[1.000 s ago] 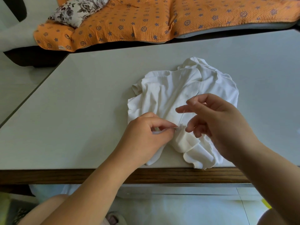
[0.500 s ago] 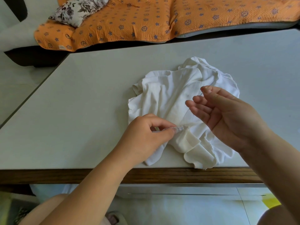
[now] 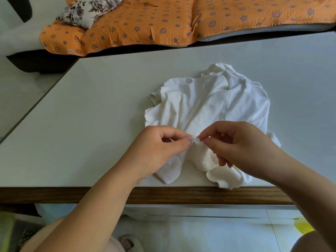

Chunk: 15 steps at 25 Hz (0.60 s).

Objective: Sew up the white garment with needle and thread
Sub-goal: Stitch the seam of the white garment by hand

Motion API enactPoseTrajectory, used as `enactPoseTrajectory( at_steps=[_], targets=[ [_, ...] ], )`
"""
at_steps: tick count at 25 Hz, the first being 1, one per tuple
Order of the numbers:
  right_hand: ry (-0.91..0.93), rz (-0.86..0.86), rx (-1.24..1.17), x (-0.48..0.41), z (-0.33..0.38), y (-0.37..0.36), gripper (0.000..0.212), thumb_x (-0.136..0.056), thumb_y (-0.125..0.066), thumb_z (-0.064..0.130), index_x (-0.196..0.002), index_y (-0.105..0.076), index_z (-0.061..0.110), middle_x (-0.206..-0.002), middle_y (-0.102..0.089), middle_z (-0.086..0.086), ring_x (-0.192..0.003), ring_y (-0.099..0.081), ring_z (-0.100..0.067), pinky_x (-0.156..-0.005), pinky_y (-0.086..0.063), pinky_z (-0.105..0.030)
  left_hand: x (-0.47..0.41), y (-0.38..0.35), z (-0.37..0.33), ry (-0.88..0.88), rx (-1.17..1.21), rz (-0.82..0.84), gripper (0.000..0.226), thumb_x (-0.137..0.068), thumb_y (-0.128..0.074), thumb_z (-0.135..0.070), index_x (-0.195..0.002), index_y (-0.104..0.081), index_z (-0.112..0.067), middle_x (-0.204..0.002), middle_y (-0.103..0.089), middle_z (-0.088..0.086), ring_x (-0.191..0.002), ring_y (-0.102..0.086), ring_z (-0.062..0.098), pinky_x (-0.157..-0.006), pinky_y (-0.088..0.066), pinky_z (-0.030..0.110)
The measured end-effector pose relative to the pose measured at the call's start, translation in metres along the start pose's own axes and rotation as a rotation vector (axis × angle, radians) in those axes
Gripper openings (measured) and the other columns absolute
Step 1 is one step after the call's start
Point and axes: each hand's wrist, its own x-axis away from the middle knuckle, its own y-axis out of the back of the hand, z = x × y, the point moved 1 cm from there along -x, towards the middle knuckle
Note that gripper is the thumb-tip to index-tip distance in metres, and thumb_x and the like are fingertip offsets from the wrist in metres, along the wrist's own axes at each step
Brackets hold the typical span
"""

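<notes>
The pale table [image 3: 91, 124] fills the scene, with an orange patterned cover [image 3: 163, 20] beyond its far edge. The white garment [image 3: 209, 106] lies crumpled on the table's near right part, one fold reaching the near edge. My left hand [image 3: 154, 151] pinches a small fold of it between thumb and forefinger. Just to the right, my right hand [image 3: 241, 148] is curled, thumb and forefinger nipping the needle [image 3: 193, 136] at that fold. I cannot make out the thread.
</notes>
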Motion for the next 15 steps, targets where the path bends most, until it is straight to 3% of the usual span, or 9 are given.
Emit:
enactPoseTrajectory(
  at_steps=[6, 10, 15],
  targets=[
    [0.013, 0.059, 0.040, 0.001, 0.002, 0.002, 0.020, -0.094, -0.059, 0.019, -0.091, -0.070, 0.035, -0.049, -0.057, 0.010, -0.044, -0.053, -0.002, -0.052, -0.040, -0.008, 0.000, 0.002, -0.001, -0.006, 0.038, 0.006, 0.006, -0.084, -0.073, -0.023, -0.084, -0.078, -0.027, -0.072, -0.071, -0.016, -0.069, -0.061, -0.009, -0.063, -0.041, 0.004],
    [-0.035, 0.053, -0.044, 0.000, 0.000, -0.002, 0.014, -0.094, -0.060, 0.024, -0.092, -0.071, 0.033, -0.048, -0.058, 0.003, -0.044, -0.051, -0.007, -0.053, -0.045, -0.019, 0.001, 0.001, -0.001, -0.012, 0.046, 0.016, 0.006, -0.085, -0.073, -0.023, -0.085, -0.078, -0.027, -0.078, -0.074, -0.016, -0.074, -0.064, -0.009, -0.065, -0.042, 0.003],
    [-0.052, 0.035, -0.090, 0.002, 0.000, -0.008, 0.009, -0.094, -0.062, 0.026, -0.089, -0.069, 0.027, -0.046, -0.058, 0.002, -0.040, -0.049, -0.005, -0.049, -0.042, -0.014, 0.001, 0.001, -0.001, -0.006, 0.049, 0.023, 0.006, -0.084, -0.073, -0.023, -0.087, -0.078, -0.027, -0.083, -0.075, -0.012, -0.080, -0.067, -0.005, -0.069, -0.045, 0.006]
  ],
)
